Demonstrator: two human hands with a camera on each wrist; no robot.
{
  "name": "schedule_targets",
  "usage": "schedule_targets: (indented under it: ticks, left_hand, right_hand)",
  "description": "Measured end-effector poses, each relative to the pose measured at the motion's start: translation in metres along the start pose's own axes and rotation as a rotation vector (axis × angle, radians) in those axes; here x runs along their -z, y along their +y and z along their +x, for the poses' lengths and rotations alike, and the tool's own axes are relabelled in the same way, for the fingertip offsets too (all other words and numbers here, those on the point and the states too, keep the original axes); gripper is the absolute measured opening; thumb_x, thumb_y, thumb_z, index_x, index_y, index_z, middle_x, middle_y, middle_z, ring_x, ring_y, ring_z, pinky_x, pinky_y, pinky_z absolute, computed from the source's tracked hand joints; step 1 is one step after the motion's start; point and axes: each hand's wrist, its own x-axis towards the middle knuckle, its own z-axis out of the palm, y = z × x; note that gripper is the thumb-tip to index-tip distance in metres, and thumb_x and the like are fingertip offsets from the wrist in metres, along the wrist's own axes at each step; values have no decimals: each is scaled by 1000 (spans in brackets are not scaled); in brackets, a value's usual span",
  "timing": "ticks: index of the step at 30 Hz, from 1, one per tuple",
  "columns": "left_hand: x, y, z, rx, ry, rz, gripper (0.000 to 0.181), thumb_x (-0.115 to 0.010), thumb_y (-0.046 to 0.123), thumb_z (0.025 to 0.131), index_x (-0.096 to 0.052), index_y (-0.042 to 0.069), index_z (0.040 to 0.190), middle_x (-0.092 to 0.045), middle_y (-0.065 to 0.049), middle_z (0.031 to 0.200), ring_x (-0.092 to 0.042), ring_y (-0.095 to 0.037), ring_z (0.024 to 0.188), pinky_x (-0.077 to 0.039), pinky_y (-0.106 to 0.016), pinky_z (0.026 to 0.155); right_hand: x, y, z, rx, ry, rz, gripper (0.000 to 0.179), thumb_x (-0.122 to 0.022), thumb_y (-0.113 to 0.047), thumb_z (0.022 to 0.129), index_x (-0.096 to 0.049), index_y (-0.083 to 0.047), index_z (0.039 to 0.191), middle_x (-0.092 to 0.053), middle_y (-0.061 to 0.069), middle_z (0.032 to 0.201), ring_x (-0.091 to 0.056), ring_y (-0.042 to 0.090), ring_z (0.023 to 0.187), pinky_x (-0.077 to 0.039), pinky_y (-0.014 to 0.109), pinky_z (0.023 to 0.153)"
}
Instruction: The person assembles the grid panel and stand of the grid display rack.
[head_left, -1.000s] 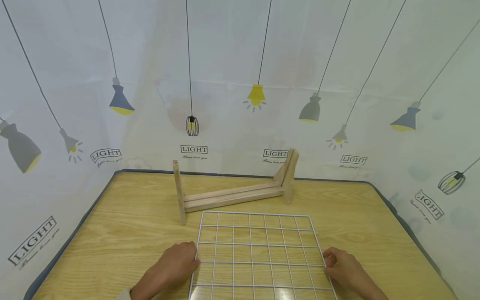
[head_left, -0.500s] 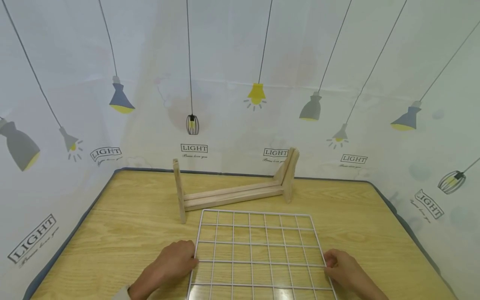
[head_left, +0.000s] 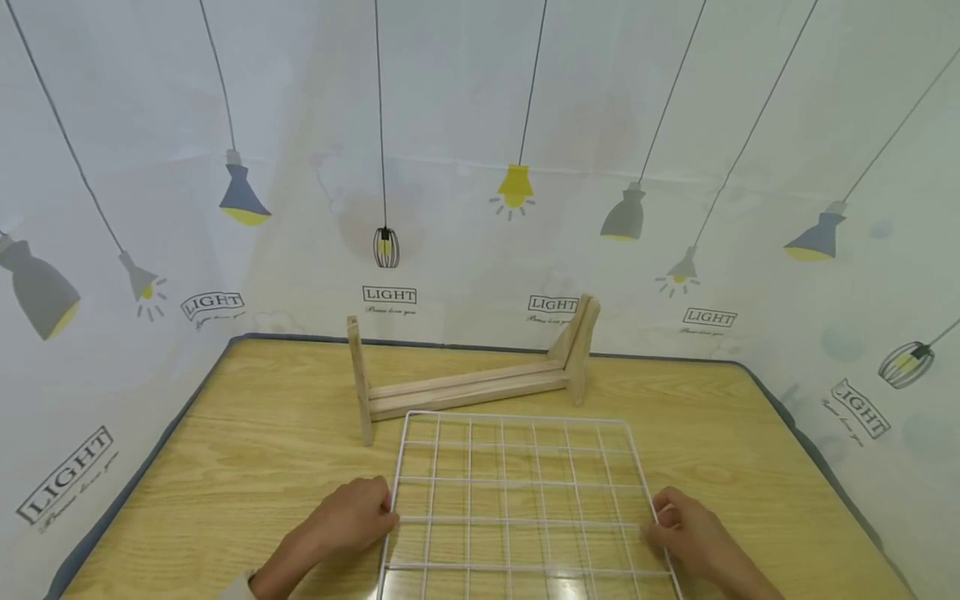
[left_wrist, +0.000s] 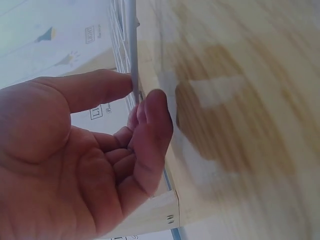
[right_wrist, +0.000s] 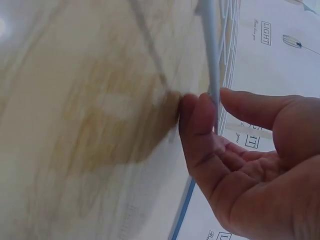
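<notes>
A white wire grid panel [head_left: 506, 481] lies low over the front middle of the table, its near edge cut off by the bottom of the head view. My left hand [head_left: 351, 515] pinches its left side rod between thumb and curled fingers. On the opposite side rod, my right hand [head_left: 693, 533] has the same kind of pinch. In the left wrist view the thumb [left_wrist: 107, 89] presses the rod from one side with the fingers under it. The right wrist view shows the rod [right_wrist: 212, 55] raised over the tabletop, its shadow falling beside it.
Behind the panel stands a light wooden frame [head_left: 468, 395], two upright end pieces joined by a long rail. The wood-grain table [head_left: 225, 467] ends at a dark blue edge, with a white curtain [head_left: 450, 108] printed with lamps around its back and sides.
The panel has shifted slightly, its far edge now a little higher in the head view and closer to the wooden frame. Both hands keep hold of its sides.
</notes>
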Motion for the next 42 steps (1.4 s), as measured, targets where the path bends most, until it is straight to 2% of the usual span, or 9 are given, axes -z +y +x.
schedule_targets:
  ticks: [4, 8, 13, 17, 22, 29, 37, 42]
  left_hand:
    - [3, -2, -1, -24, -37, -90, 8, -62, 7, 83, -56, 7, 78, -50, 2, 67, -42, -9, 56, -33, -20, 47]
    - [7, -2, -2, -20, -94, -169, 9, -62, 8, 88, -54, 5, 83, -55, -1, 69, -48, -10, 57, -37, -19, 47]
    - [12, -1, -1, -14, -140, -286, 9, -58, 7, 92, -51, 3, 87, -60, -5, 71, -58, -16, 59, -44, -21, 48]
    - [11, -1, 2, -21, -133, -359, 7, -54, 3, 92, -47, 1, 89, -62, -7, 73, -61, -17, 59, -52, -26, 49]
    - [10, -2, 7, -12, -109, -432, 7, -52, 0, 94, -45, 0, 92, -66, -10, 71, -62, -16, 58, -55, -27, 51]
    - [12, -2, 9, -19, -84, -536, 10, -50, 0, 98, -42, -6, 101, -65, -14, 74, -60, -17, 60, -53, -25, 53]
    - [15, 0, 12, -41, -104, -561, 15, -48, -1, 100, -48, -13, 109, -64, -15, 74, -63, -17, 61, -54, -27, 52]
    - [15, 3, 13, -41, -85, -608, 17, -46, -3, 100, -47, -14, 113, -63, -15, 76, -63, -18, 62, -54, -27, 53]
  right_hand:
    - [3, 3, -4, 60, -58, 132, 30, -62, -10, 96, -46, 8, 114, -70, 10, 81, -64, 19, 67, -52, 26, 62]
    - [4, 6, -4, 73, -56, 216, 25, -56, -2, 97, -44, 11, 114, -72, 13, 83, -67, 21, 64, -55, 27, 58]
    - [7, 7, -2, 115, -27, 232, 23, -52, 3, 96, -44, 14, 114, -72, 20, 84, -67, 19, 61, -57, 28, 56]
    - [9, 5, -1, 157, 4, 232, 21, -49, 7, 95, -45, 15, 113, -71, 21, 84, -65, 15, 59, -57, 28, 55]
    - [10, 3, -2, 202, 44, 226, 18, -48, 9, 96, -45, 15, 112, -71, 22, 84, -65, 12, 58, -58, 29, 56]
    - [11, -3, -3, 177, 74, 236, 19, -50, 6, 97, -45, 14, 113, -71, 23, 85, -65, 13, 59, -59, 29, 57]
    - [15, -13, -2, 90, 130, 213, 23, -52, 3, 98, -47, 11, 118, -73, 19, 89, -66, 18, 61, -58, 29, 57]
    - [19, -17, -2, 65, 143, 216, 26, -53, 1, 99, -46, 11, 122, -73, 17, 89, -67, 19, 63, -58, 29, 58]
